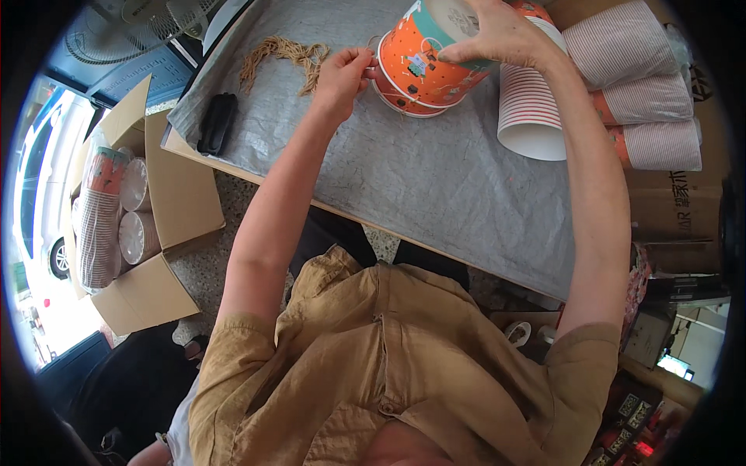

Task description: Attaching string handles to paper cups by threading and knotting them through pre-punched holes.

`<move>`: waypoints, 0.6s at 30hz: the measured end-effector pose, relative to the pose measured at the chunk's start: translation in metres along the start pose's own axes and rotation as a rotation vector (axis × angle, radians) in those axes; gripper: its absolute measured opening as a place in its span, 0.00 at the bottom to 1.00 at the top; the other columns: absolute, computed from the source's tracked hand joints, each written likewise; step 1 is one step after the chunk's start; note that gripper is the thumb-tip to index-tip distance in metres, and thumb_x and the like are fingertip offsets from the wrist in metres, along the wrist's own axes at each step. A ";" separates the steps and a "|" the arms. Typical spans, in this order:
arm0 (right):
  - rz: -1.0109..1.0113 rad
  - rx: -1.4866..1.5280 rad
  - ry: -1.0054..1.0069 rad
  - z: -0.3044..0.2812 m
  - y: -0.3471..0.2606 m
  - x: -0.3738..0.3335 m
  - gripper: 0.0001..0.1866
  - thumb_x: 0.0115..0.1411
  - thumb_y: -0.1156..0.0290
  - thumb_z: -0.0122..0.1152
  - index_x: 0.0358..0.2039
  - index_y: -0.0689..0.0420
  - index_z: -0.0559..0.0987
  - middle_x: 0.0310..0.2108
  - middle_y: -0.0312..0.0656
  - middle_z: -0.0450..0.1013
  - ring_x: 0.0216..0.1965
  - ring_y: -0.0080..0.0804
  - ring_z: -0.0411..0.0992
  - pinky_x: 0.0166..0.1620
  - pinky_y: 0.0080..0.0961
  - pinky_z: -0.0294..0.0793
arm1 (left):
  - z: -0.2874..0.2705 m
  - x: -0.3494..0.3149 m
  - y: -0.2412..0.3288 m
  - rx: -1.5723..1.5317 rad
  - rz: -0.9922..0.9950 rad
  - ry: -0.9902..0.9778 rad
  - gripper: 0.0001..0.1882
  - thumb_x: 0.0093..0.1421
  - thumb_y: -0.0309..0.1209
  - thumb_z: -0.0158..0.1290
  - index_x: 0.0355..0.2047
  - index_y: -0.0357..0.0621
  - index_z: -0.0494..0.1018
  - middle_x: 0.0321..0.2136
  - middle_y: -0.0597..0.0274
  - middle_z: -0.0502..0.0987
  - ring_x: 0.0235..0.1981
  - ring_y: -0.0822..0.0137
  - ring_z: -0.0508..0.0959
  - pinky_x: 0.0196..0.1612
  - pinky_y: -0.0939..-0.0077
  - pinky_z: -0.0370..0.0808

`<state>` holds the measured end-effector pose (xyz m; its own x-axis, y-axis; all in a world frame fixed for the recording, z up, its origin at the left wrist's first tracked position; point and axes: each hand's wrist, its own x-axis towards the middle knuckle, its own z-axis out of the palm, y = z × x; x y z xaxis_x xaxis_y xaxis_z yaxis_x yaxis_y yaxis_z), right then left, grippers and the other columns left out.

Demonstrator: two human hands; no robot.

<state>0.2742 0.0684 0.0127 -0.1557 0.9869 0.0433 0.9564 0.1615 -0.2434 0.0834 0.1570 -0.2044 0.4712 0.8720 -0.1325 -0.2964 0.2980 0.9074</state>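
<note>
An orange paper bucket (423, 66) with a teal band stands tilted over the grey-covered table, its white rim low and its base up. My right hand (505, 35) grips it from above, thumb along the printed side and the other fingers partly out of the picture. Close to the rim's left side, my left hand (342, 81) is closed in a pinch at a thin cord (374, 40), of which only a small loop shows. A bundle of tan cords (287, 58) lies just left of that hand. Right of the bucket, a nested stack of paper buckets (532, 116) rests on its side.
Plastic-wrapped bucket stacks (629, 85) lie at the far right by brown cardboard (676, 194). A black case (217, 124) sits near the table's left edge. Beyond it stands an open carton (183, 175) with wrapped buckets, below a fan (128, 27). Another person's arm (151, 453) shows lower left.
</note>
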 end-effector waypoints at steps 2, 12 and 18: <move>0.019 -0.005 -0.003 0.003 -0.003 0.001 0.61 0.39 0.51 0.81 0.69 0.66 0.61 0.66 0.62 0.63 0.68 0.52 0.61 0.70 0.38 0.59 | -0.001 0.001 -0.006 0.022 0.026 0.041 0.11 0.70 0.33 0.54 0.43 0.37 0.76 0.35 0.64 0.80 0.30 0.77 0.78 0.27 0.85 0.71; -0.147 0.039 0.071 0.022 0.005 -0.003 0.62 0.39 0.50 0.80 0.71 0.59 0.59 0.70 0.60 0.57 0.71 0.55 0.56 0.71 0.43 0.59 | 0.002 -0.009 -0.015 0.234 0.064 0.103 0.12 0.70 0.30 0.53 0.49 0.34 0.71 0.37 0.60 0.80 0.32 0.73 0.82 0.30 0.82 0.77; 0.110 -0.087 -0.032 0.021 -0.004 0.001 0.63 0.39 0.49 0.80 0.72 0.59 0.58 0.70 0.59 0.56 0.71 0.56 0.56 0.70 0.47 0.59 | 0.003 -0.031 -0.021 0.213 0.054 0.044 0.16 0.67 0.27 0.57 0.51 0.34 0.68 0.36 0.58 0.79 0.29 0.72 0.81 0.31 0.82 0.79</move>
<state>0.2652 0.0685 -0.0071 -0.0550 0.9984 -0.0102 0.9858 0.0526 -0.1595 0.0778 0.1229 -0.2181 0.4211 0.9020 -0.0949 -0.1359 0.1662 0.9767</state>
